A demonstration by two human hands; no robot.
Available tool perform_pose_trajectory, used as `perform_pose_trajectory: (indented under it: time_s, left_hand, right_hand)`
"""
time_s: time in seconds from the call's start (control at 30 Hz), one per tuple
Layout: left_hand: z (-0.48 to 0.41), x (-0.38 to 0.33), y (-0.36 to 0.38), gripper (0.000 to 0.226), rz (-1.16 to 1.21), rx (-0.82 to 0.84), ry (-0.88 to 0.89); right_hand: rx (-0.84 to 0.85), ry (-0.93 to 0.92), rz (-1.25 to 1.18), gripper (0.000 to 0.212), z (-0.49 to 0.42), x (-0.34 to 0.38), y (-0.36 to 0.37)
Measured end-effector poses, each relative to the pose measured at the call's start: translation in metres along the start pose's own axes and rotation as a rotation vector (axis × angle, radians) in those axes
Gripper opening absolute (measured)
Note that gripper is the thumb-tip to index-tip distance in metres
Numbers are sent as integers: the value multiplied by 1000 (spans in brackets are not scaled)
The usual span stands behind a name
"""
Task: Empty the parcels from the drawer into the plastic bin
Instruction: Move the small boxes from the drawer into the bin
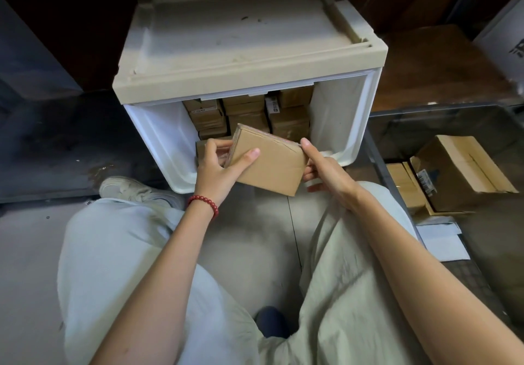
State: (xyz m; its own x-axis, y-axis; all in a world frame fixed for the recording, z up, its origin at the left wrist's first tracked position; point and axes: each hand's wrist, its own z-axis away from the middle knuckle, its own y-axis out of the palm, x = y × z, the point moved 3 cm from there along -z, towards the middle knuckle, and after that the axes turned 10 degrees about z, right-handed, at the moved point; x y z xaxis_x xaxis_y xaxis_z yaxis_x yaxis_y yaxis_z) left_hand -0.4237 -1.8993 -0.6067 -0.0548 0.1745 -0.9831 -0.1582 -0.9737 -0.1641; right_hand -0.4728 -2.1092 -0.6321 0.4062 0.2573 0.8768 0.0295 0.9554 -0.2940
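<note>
A white drawer [158, 137] stacked with brown parcels [289, 123] at its far end is pictured left of a clear plastic bin [374, 149], as one flat parcel [269, 163] is gripped above the drawer's near edge by the left hand [218, 163] and right hand [323, 169].

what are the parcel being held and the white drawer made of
The parcel looks like brown cardboard, matte, probably corrugated: a layered edge shows on its left side. The drawer seems moulded white plastic, smooth with a slight sheen and rounded corners.
</note>
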Motion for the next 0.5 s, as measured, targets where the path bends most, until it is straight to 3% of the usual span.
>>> perform_pose_trajectory:
  time_s: [0.27, 0.5]
  left_hand:
    - [11, -17, 47, 41, -157, 136, 81]
    - [8, -60, 110, 41, -169, 262, 238]
  right_hand:
    - [-114, -107, -78, 81, 18, 7, -24]
    - [-250, -187, -8, 76, 54, 2, -86]
